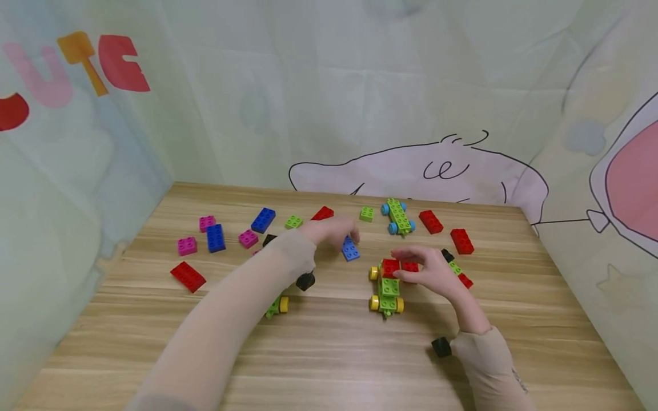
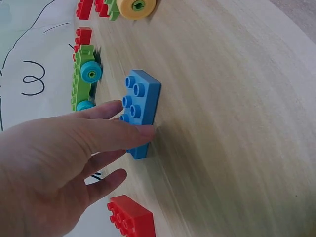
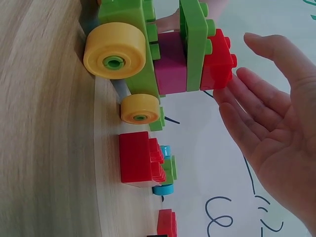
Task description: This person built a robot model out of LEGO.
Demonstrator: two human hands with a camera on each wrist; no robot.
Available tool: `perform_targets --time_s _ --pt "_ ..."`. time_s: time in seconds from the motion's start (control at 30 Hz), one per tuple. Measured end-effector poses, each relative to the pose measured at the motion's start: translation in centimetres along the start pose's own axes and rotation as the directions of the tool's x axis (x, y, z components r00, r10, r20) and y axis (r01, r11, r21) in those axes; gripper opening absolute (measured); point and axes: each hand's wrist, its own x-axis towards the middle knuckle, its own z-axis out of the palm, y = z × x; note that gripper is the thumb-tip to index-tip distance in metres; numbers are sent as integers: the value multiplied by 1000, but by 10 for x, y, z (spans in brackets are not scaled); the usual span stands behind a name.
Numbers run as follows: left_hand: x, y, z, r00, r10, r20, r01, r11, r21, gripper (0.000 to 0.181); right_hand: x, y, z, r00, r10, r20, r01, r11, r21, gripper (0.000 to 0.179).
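My left hand (image 1: 331, 229) reaches to the middle of the table and pinches a light blue brick (image 1: 351, 251). In the left wrist view, its thumb lies on one side of the blue brick and fingers on the other. On the right, my right hand (image 1: 429, 271) is beside a toy car (image 1: 389, 288) with yellow wheels. The right wrist view shows that car stacked with a magenta brick (image 3: 170, 66), a green brick (image 3: 196, 49) and a red brick (image 3: 216, 66) outermost. The right fingers are spread around the red brick, thumb apart from it.
A green wheeled base (image 1: 398, 217) with blue wheels stands at the back, near a red brick (image 1: 430, 222). Another yellow-wheeled base (image 1: 274, 308) is partly hidden under the left forearm. Blue, pink and red bricks (image 1: 188, 277) lie at the left. Fabric walls enclose the table (image 1: 329, 354).
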Motion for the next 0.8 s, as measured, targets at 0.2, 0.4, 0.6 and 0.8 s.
perform_targets --time_s 0.2,0.4,0.6,0.8 --pt "0 1 3 1000 -22 1 22 999 25 42 0 2 1 1000 10 7 -10 1000 1 44" --pt "2 2 6 999 -38 -17 39 998 52 38 1 2 2 1000 15 12 -15 1000 7 42" --pt "-1 4 7 999 -36 -35 40 993 109 32 -1 0 2 1000 9 10 -9 1000 7 43" --pt "-10 9 3 994 -83 -66 89 991 99 28 -2 -2 0 1000 9 -2 -9 1000 1 44"
